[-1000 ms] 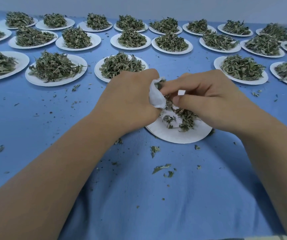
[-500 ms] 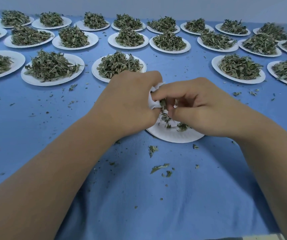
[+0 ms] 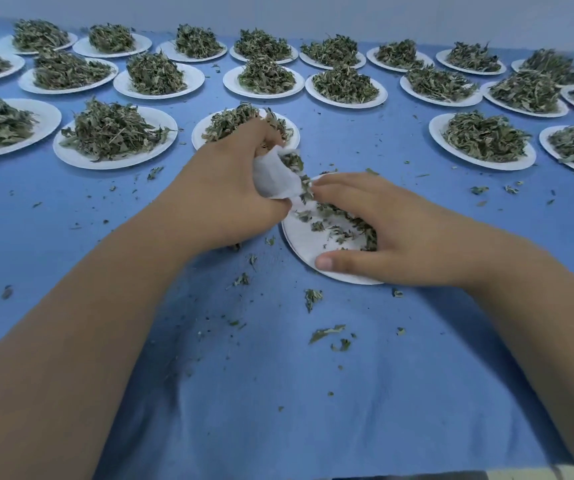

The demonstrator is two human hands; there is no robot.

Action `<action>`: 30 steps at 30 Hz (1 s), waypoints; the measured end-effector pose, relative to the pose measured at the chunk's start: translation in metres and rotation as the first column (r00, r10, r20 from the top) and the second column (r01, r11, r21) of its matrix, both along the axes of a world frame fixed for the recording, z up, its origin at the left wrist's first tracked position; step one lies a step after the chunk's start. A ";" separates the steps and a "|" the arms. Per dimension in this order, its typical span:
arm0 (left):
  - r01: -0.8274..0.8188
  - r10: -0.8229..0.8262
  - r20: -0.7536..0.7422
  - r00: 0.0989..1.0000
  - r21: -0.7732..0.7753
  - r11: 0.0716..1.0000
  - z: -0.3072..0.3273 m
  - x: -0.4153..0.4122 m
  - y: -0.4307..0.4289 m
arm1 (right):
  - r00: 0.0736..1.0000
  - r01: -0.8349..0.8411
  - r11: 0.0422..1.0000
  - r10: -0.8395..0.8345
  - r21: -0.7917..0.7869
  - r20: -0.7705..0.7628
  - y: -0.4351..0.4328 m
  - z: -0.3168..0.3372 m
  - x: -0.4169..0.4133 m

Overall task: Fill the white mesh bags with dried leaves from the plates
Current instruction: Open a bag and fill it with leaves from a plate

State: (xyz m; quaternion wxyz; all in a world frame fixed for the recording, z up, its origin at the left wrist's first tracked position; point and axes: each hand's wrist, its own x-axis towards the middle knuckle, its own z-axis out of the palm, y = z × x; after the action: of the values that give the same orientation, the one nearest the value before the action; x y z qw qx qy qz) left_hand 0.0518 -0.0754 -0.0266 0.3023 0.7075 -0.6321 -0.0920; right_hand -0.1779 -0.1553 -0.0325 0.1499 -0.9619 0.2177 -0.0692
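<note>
Gripping white mesh bag (image 3: 273, 176) in left hand (image 3: 223, 188), just above left rim of near plate (image 3: 304, 242). Resting right hand (image 3: 392, 230) flat, fingers relaxed, over dried leaves (image 3: 339, 225) on near plate, thumb on rim. Beyond near plate: heaped plates (image 3: 112, 164).

one wide-angle camera, worn on the head, looks forward and down across the table (image 3: 278, 393) from its near edge toward its far edge. we see both forearms enter from the bottom corners, very close to the lens. the left hand (image 3: 223, 195) gripping the white mesh bag (image 3: 275, 178) and the right hand (image 3: 399, 233) spread over the nearest plate (image 3: 299, 244) sit close below us, around mid-frame. rows of heaped plates (image 3: 230, 81) line the far edge, bowed by the lens, beneath a pale wall (image 3: 278, 8). the near edge shows only as a strip at bottom right; the table's left and right edges lie beyond the frame.
</note>
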 end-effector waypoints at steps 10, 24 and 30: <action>-0.013 0.009 0.114 0.993 0.034 0.999 -0.001 0.001 0.002 | 0.982 0.173 0.948 -0.146 -0.267 0.121 0.006 0.008 -0.006; 0.030 -0.028 0.099 0.995 -0.020 0.999 -0.006 -0.002 0.000 | 0.973 0.222 0.970 -0.214 -0.103 0.082 0.008 0.008 0.015; 0.057 -0.054 0.091 0.994 -0.031 0.998 -0.006 -0.005 -0.001 | 0.914 0.331 0.943 -0.311 -0.035 0.259 0.001 0.038 0.006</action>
State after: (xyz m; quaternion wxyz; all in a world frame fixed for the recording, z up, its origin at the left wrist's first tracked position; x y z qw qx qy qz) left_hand 0.0469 -0.0765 -0.0326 0.2826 0.6879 -0.6660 -0.0577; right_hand -0.1720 -0.1546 0.0058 0.1251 -0.9018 0.3491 -0.2218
